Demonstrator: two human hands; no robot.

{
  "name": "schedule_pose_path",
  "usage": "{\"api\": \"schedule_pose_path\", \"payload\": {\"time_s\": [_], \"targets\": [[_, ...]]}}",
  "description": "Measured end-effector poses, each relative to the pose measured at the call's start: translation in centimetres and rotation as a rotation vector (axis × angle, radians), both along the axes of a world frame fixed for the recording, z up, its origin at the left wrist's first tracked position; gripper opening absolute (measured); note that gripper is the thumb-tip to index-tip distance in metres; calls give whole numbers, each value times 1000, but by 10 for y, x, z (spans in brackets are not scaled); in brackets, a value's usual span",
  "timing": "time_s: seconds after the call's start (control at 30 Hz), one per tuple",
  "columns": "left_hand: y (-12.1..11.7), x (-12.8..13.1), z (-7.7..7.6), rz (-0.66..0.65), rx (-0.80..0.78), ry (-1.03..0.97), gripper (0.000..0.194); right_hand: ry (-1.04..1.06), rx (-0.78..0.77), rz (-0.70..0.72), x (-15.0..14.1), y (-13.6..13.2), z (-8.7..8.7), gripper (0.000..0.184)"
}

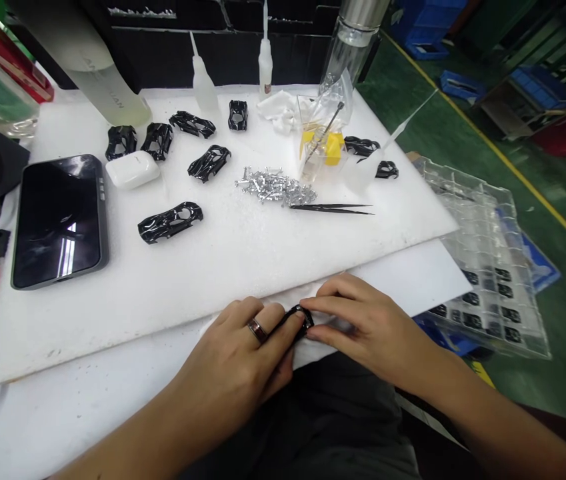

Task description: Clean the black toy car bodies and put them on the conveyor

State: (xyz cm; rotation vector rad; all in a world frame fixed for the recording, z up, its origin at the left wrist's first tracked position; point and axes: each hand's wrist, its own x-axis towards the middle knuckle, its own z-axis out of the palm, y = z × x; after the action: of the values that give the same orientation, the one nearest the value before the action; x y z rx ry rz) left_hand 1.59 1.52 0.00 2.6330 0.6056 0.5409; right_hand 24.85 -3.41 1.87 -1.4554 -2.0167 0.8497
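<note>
Left hand [233, 353] curled nearly closed, fingers wrapped over one end of a small glossy black car-body shell [299, 319], dark ring on one finger; right hand [357, 319] also nearly closed, thumb and fingertips pressed on the shell's other end. Shell mostly hidden between both hands, held just off the near edge of a white foam board [113, 320], above a white sheet [387, 287]. On the board, more black shells [170, 222] scattered, loose pile of silver rivets [275, 187] mid-board, black tweezers [330, 209] just beside the pile. Left side of board: dark smartphone [60, 223] and white earbuds case [131, 169]. Far edge: plastic squeeze bottles [265, 67], crumpled white cloth [280, 110], clear cup [320, 143] with thin metal tool and yellow piece inside. Right of the board, clear plastic tray [487, 280] with black shells in rows of compartments, on green floor, blue crates farther off.
</note>
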Motion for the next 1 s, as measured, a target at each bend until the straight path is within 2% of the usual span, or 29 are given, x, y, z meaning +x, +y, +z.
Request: {"api": "schedule_pose_path", "payload": {"time_s": [0.13,0.23,0.3,0.4,0.5,0.63,0.73,0.83,0.9,1.0], "targets": [[-2,-1,-2,16,12,-12,40,-26,-13,15,6,4,16,31],[-3,-1,-4,17,15,-6,41,-60,128,-85,17,13,29,18],[-3,0,-5,16,17,-3,40,-180,260,-186,26,24,35,13],[-2,0,-4,13,23,-11,38,-478,379,-247,37,48,36,23],[-2,0,-2,8,25,1,38,-714,322,-210,42,76,30,35],[-2,0,-1,13,33,9,38,-797,213,-190,42,93,25,28],[-2,0,-1,6,48,15,37,-616,233,-290,38,83,31,17],[-1,0,-1,-2,59,27,37,-129,144,-422,30,60,35,9],[-1,0,0,-3,59,31,37,180,33,-430,22,43,34,12],[-1,0,1,-6,61,27,37,399,-55,-412,7,23,24,8]]}}
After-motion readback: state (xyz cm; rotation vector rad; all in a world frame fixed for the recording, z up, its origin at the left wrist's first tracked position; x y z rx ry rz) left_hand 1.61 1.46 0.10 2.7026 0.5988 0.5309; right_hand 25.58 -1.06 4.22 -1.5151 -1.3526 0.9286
